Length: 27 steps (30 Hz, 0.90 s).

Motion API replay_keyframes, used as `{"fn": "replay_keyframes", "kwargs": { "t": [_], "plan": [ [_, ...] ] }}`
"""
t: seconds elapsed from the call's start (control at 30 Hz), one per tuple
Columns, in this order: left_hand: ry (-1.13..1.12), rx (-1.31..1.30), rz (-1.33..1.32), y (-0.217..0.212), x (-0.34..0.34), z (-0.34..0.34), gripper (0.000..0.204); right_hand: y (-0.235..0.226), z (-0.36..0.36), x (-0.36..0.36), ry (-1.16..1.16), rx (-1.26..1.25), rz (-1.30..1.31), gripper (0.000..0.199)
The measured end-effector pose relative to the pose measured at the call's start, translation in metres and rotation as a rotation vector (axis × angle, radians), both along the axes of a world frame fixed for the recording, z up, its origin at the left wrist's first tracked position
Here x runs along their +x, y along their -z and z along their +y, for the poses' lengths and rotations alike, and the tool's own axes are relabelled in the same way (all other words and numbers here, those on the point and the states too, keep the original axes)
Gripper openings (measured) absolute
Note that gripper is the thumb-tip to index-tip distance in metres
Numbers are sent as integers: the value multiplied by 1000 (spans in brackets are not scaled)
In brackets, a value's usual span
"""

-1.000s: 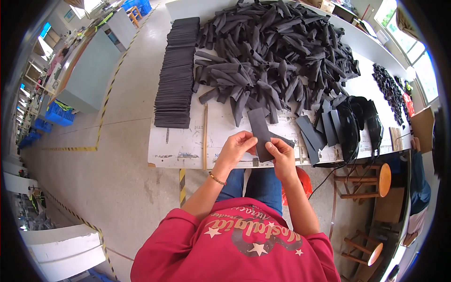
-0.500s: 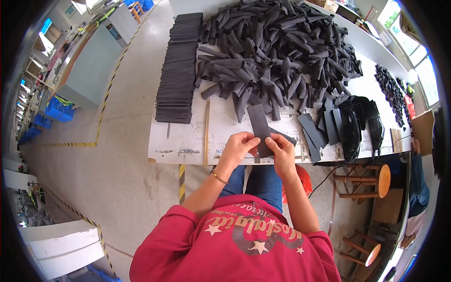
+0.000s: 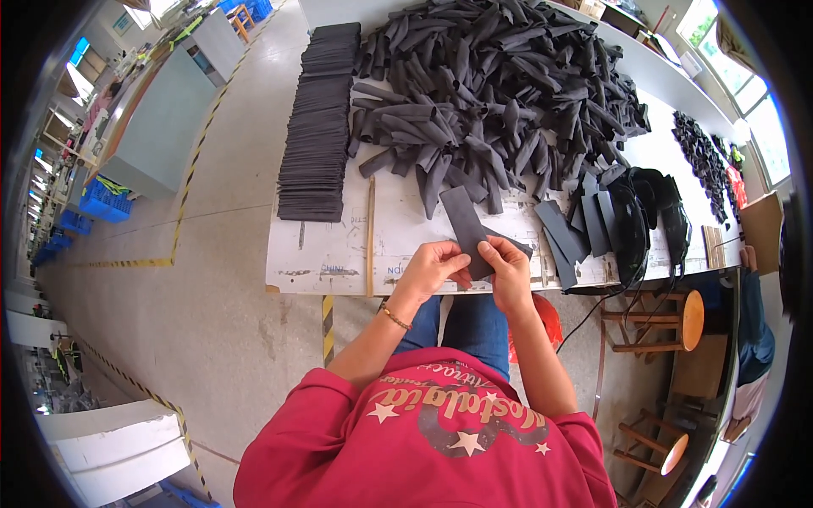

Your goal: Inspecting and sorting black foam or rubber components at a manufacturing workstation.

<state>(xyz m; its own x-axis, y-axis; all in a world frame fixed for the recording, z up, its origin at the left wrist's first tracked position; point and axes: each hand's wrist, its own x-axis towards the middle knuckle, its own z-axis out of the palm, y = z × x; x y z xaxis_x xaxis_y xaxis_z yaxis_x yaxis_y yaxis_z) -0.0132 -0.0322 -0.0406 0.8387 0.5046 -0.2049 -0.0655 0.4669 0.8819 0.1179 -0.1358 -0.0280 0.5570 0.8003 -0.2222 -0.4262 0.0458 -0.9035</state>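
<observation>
Between my two hands, over the table's near edge, is a flat dark grey fabric strip (image 3: 464, 222) with its long end pointing away from me. My left hand (image 3: 434, 269) pinches its near left side with thumb and fingers. My right hand (image 3: 511, 273) is closed on its near right side, thumb on top. Another dark piece (image 3: 506, 240) shows partly behind the right fingers. Beyond the hands spreads a big heap of curled dark fabric pieces (image 3: 508, 93). A long row of flat, tightly stacked strips (image 3: 313, 127) lies to the left.
A thin wooden stick (image 3: 371, 237) lies on the white table (image 3: 326, 254). Several flat strips (image 3: 561, 233) and a shiny black bundle (image 3: 637, 229) with cords are on the right. Wooden stools (image 3: 690, 323) stand at right; a person's arm (image 3: 754, 296) shows at the far right.
The strip's far end has swung slightly left and its near end has risen a little. Both hands keep their pinch in nearly the same place.
</observation>
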Motion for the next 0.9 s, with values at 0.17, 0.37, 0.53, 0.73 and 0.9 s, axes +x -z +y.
{"fn": "replay_keyframes", "kwargs": {
  "t": [0.17,0.37,0.53,0.73,0.9],
  "plan": [
    [-2,-17,-9,1,0,-1,17,2,2,2,9,7,-4,21],
    [-423,-49,-54,-7,4,19,29,1,-6,8,-131,-82,-96,22],
    [-519,-82,-64,0,-8,38,23,0,-21,15,-181,-163,-223,22],
    [-416,-64,81,23,3,21,16,30,-41,35,144,-231,-305,19],
    [-294,721,448,32,50,21,20,43,-48,77,282,-395,-553,15]
  ]
}}
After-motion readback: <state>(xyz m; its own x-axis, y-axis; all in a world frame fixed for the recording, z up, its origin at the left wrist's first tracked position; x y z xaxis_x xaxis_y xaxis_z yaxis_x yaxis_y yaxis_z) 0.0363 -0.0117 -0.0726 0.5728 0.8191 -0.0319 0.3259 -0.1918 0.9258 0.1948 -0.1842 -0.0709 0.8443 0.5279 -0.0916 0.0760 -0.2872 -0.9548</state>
